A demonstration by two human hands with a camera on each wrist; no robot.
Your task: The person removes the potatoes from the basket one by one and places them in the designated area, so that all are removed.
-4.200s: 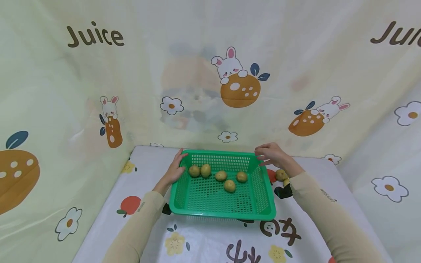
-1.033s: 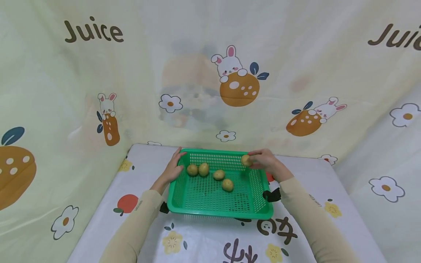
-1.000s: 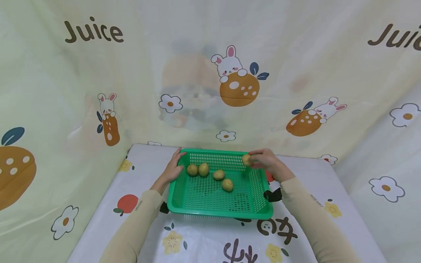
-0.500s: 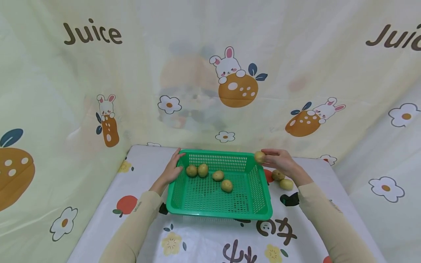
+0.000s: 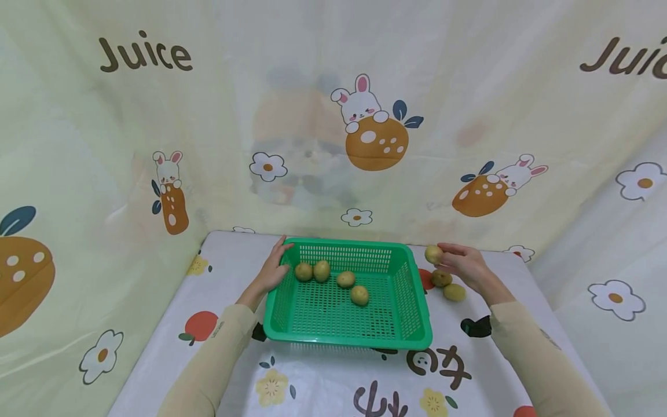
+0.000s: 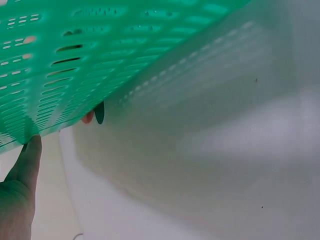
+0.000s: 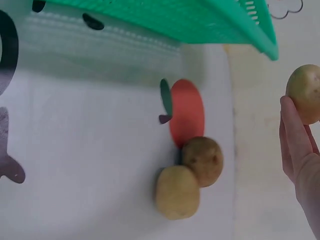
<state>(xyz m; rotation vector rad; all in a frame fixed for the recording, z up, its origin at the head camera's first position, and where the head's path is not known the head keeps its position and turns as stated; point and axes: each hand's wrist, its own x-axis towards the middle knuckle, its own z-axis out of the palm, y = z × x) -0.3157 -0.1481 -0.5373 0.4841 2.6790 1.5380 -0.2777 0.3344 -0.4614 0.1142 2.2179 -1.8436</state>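
A green slotted plastic basket (image 5: 349,343) sits mid-table in the head view. Inside it lie several potatoes, two side by side at the left, one potato (image 5: 346,279) near the middle and another potato (image 5: 359,295) closer to the front. My left hand (image 5: 271,272) holds the basket's left side near the back corner; in the left wrist view, a digit (image 6: 31,160) reaches up to its slotted wall. Beyond the right rim, my right hand (image 5: 464,265) pinches a potato (image 7: 305,92) in its fingertips, raised over the table. Below this hand, two potatoes (image 7: 177,192) touch each other on the cloth.
A white printed cloth (image 5: 219,370) covers the table, and a printed curtain (image 5: 312,116) hangs close behind the basket and along both sides. A black band (image 5: 476,327) shows by the right sleeve. The basket's right wall (image 7: 225,22) stands near the two loose potatoes.
The right hand has taken a potato from the basket's right back area, carried it over the right rim and moved it farther right. The left hand stays on the basket.
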